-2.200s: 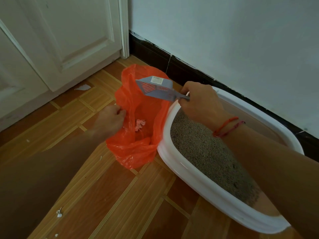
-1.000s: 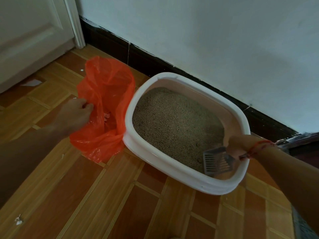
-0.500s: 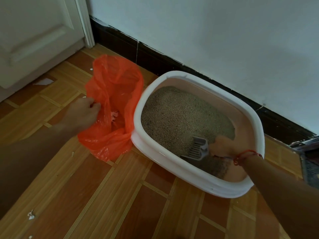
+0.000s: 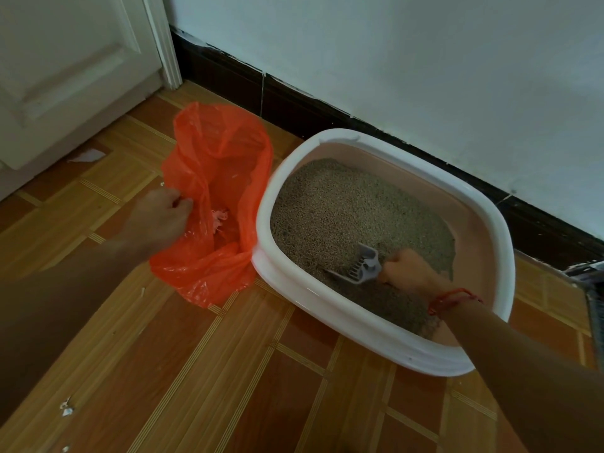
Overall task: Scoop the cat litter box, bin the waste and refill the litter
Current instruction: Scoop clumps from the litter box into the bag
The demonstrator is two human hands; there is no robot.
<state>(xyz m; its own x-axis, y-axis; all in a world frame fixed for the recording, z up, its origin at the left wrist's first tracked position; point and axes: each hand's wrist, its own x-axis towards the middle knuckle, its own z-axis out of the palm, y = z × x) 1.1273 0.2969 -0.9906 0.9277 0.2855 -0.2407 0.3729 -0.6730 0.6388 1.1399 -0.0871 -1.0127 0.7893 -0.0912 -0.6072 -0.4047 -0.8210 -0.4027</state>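
Note:
A white litter box (image 4: 385, 328) with a pink inside stands on the floor by the wall, holding grey-brown litter (image 4: 340, 204). My right hand (image 4: 410, 268) grips the handle of a grey slotted scoop (image 4: 358, 266), whose blade is dug into the litter near the box's front rim. To the left of the box an orange plastic bag (image 4: 222, 191) sits open on the floor. My left hand (image 4: 160, 217) pinches the bag's near edge and holds it open. Pale scraps (image 4: 218, 219) lie inside the bag.
A white door (image 4: 65, 76) and its frame are at the far left. A dark skirting board (image 4: 294, 103) runs along the white wall behind the box. Small white scraps (image 4: 67, 408) dot the wooden-pattern floor, and a paper piece (image 4: 87, 155) lies near the door.
The scoop left the bag's mouth and went down into the box's right end, then pushed leftward through the litter. My left hand has kept its hold on the bag.

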